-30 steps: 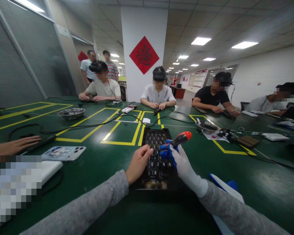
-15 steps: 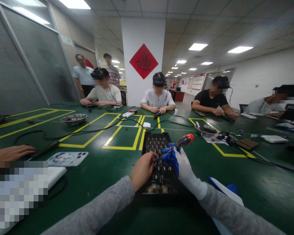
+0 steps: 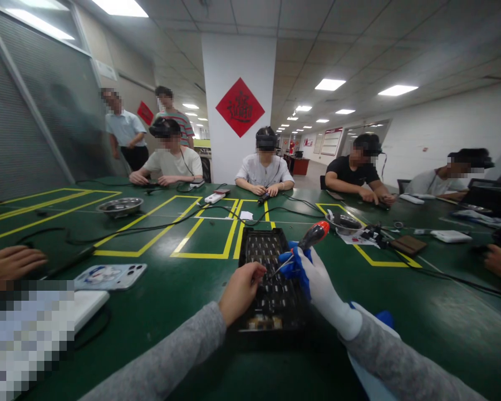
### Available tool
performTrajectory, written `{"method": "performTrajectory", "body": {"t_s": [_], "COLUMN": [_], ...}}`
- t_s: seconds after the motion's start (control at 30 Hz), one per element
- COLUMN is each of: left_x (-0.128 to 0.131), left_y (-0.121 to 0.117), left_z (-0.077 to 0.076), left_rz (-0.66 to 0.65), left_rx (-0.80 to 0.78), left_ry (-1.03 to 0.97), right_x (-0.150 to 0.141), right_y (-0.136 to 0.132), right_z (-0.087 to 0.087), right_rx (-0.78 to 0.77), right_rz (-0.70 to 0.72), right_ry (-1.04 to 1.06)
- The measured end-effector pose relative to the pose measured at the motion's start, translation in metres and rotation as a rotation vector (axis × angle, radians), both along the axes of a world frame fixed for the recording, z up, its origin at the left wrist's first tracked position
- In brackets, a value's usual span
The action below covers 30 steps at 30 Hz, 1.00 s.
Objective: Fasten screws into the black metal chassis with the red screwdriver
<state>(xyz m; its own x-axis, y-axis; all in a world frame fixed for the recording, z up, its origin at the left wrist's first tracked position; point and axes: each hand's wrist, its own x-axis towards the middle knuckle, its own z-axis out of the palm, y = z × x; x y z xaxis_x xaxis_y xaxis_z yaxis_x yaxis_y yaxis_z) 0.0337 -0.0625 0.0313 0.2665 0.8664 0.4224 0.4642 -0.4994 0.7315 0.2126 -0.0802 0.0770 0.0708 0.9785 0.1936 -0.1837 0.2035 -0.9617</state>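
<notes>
My right hand [image 3: 317, 278] wears a white glove with blue-coated fingers, closed around a screwdriver [image 3: 314, 235]. The screwdriver's black-and-red handle points up to the right, and its thin shaft slants down to the left over a black tray [image 3: 294, 320]. My bare left hand [image 3: 240, 292] is over the tray's left side, with thumb and fingers pinched close to the shaft's tip. What the pinch holds, if anything, is too small to make out. Rows of small shiny parts fill the tray.
Left of the tray lie a phone [image 3: 111, 277] and a white box-like object [image 3: 89, 317]. Beside my right forearm is another blue-and-white glove [image 3: 376, 320]. Metal bowls [image 3: 121, 207], cables and a brown wallet [image 3: 408, 245] are farther out. Other people sit around the table.
The screwdriver's shaft has come away slightly from my left fingertips. My right hand has shifted a little, still gripping the handle. The whole view has turned slightly.
</notes>
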Motion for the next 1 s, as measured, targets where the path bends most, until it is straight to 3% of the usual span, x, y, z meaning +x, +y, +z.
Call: {"method": "performTrajectory", "body": {"t_s": [0.17, 0.43, 1.0], "left_x": [0.000, 0.006, 0.007], "left_y": [0.007, 0.008, 0.005], "left_z": [0.002, -0.001, -0.001], "left_rz": [-0.109, -0.126, -0.118], "left_rx": [-0.124, -0.180, -0.172], "left_ry": [-0.031, -0.103, -0.094], "right_x": [0.005, 0.011, 0.012], "right_y": [-0.010, -0.011, -0.025], "right_z": [-0.008, -0.034, -0.040], "right_rx": [-0.034, 0.010, 0.073], "right_rz": [-0.043, -0.154, -0.210], "right_ry": [0.085, 0.006, -0.265]}}
